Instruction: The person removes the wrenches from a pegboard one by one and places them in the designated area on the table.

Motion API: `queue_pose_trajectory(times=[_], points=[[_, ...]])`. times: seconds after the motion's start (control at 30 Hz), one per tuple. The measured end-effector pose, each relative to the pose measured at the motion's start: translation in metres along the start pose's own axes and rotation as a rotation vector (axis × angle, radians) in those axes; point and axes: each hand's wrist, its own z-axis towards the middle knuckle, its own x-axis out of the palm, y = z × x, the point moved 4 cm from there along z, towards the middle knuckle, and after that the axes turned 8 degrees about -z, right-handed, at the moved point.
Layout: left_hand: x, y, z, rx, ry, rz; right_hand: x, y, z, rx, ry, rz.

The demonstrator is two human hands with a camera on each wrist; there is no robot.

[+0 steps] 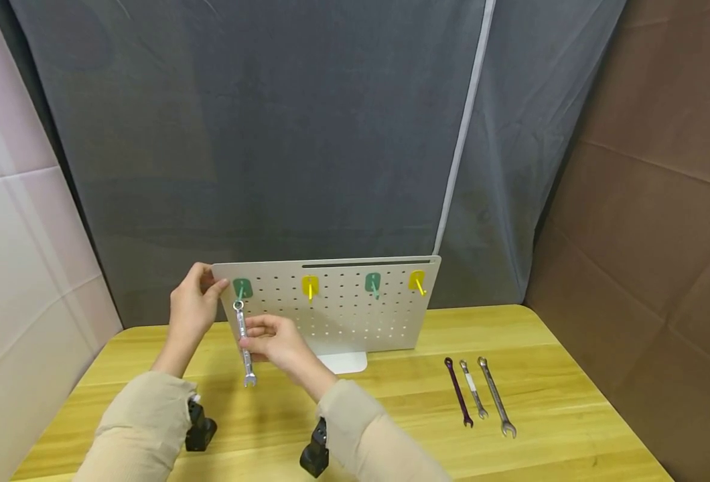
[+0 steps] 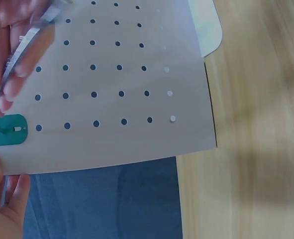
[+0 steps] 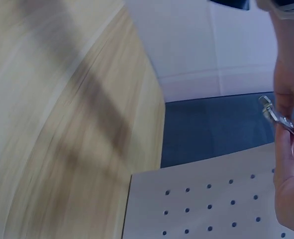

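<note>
My left hand [image 1: 192, 304] pinches the upper left corner of a white pegboard [image 1: 337, 328] between thumb and fingers. With thumb and fingertips, my right hand [image 1: 279, 345] holds a silver combination wrench [image 1: 246, 348], open end down. The wrench's ring end is right at the tip of the leftmost green hook [image 1: 243, 288]. From the left wrist, the wrench [image 2: 25, 45] slants toward the green hook [image 2: 12, 133], beside the left hand [image 2: 5, 199]. In the right wrist view, the wrench [image 3: 278, 117] sticks out past the right hand's fingers [image 3: 284, 159].
Along the board hang a yellow hook [image 1: 310, 286], another green hook [image 1: 373, 284] and a second yellow hook [image 1: 417, 281]. A purple wrench [image 1: 459, 393], a small wrench with a white label [image 1: 473, 388] and a longer silver wrench [image 1: 497, 398] lie on the wooden table [image 1: 548, 375].
</note>
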Motion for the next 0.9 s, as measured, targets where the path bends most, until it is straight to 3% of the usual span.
queue_pose_trajectory(times=[0.4,0.67,0.9], points=[[0.000,0.000,0.001,-0.015,-0.011,-0.009,0.000,0.009,-0.005,0.089,0.027,0.151],[0.000,0.002,0.001,-0.015,-0.008,-0.003,0.000,0.012,-0.007,0.059,0.032,0.176],[0.000,0.002,0.000,-0.023,-0.008,-0.013,-0.011,0.007,-0.010,0.020,0.036,0.163]])
